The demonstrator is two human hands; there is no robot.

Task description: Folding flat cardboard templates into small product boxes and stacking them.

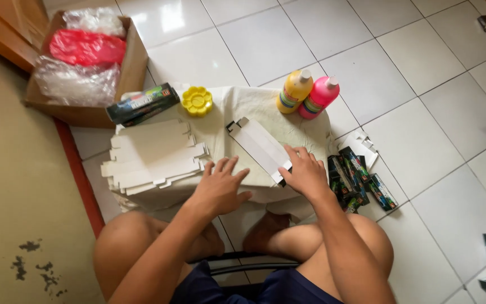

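The right hand [306, 171] presses down on the near end of a flat white carton blank [260, 147] lying slantwise on the cloth-covered table [237, 104], fingers closed over its edge; the left hand [220, 186] rests spread and empty just beside it, near the stack of blanks [153, 157]. This looks like the folding step: next, likely, creasing the panels squarely, with the left hand steadying the blank
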